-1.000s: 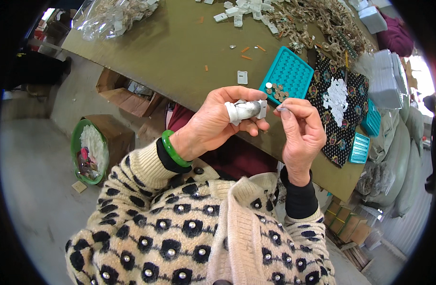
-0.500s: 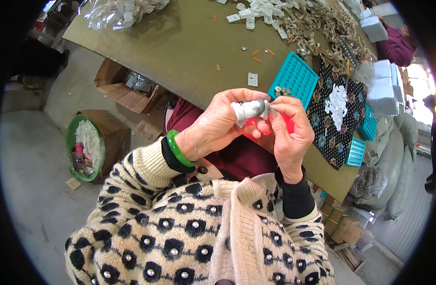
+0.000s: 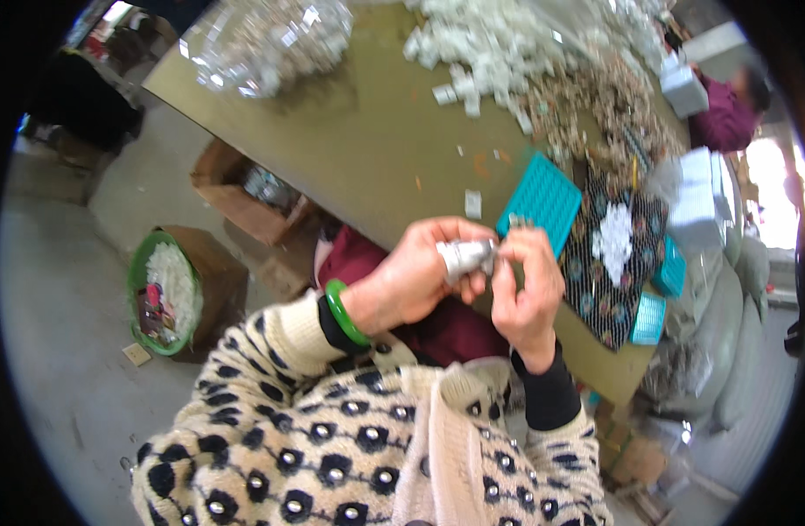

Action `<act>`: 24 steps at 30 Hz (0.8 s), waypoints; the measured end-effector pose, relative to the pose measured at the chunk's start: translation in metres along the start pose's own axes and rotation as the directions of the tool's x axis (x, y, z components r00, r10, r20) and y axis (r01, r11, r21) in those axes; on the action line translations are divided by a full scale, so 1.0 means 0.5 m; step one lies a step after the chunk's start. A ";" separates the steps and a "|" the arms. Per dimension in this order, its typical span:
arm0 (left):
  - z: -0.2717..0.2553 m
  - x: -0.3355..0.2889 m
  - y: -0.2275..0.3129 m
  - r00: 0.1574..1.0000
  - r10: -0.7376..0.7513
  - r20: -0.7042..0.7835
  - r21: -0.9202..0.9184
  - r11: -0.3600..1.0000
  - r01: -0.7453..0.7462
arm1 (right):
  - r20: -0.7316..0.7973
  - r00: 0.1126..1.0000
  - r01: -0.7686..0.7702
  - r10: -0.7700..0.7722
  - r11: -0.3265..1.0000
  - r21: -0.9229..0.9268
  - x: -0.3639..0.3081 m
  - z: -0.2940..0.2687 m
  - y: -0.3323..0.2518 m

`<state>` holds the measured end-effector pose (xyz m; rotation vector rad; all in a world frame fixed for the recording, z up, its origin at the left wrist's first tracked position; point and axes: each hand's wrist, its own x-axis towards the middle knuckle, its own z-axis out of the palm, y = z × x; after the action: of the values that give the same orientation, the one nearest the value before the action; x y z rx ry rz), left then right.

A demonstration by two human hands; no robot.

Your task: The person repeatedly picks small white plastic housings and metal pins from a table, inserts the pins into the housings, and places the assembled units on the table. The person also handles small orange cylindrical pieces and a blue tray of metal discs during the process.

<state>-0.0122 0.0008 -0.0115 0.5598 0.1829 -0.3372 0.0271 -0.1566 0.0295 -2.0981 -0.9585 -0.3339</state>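
My left hand [image 3: 407, 276] is raised over the near table edge, a green bangle on its wrist. Along its index finger runs a white and silver-grey wrapping [image 3: 464, 257]. My right hand [image 3: 527, 294] meets it at the fingertips, thumb and forefinger pinched together. Whatever tiny piece lies between the fingertips is too small and blurred to name. Just beyond the hands is a teal tray [image 3: 542, 200] with rows of hollows, a few small round pieces at its near end. A small white card [image 3: 473, 204] lies left of the tray.
White plastic pieces [image 3: 490, 44] and brownish tangled parts [image 3: 586, 105] are heaped at the far side. A patterned black cloth [image 3: 591, 302] bears white bits [image 3: 613, 245]. A clear bag [image 3: 271, 44] sits far left; a green-rimmed bin [image 3: 132, 294] stands on the floor. Another person [image 3: 726, 114] sits far right.
The whole scene sits lower in the picture, showing more of the heaps. Both hands stay together at the fingertips. The red patch behind the fingers no longer shows.
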 end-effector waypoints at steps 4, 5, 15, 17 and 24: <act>0.028 -0.023 0.041 1.000 0.001 0.001 0.136 0.991 -0.001 | 0.006 0.997 -0.070 0.070 0.983 0.172 0.001 -0.011 -0.020; 0.031 -0.029 0.068 0.999 0.006 0.034 0.203 0.979 -0.012 | -0.009 0.995 -0.091 0.095 0.973 0.212 -0.002 -0.012 -0.023; -0.027 0.049 0.496 0.065 0.896 0.440 0.787 -0.349 -0.509 | -0.031 0.936 -0.315 0.351 0.872 0.374 -0.051 -0.051 0.028; -0.077 0.079 0.579 0.464 0.719 0.517 0.847 -0.508 -0.156 | 0.009 0.928 -0.349 0.372 0.860 0.372 -0.058 -0.062 0.043; -0.132 0.121 0.623 0.778 0.518 0.355 0.861 -0.505 -0.056 | 0.001 0.928 -0.350 0.372 0.874 0.336 -0.044 -0.088 0.077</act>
<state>0.1511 0.2686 0.0696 2.5644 -0.1098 0.4627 0.0436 -0.2167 0.0255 -1.8896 -0.5211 -0.0397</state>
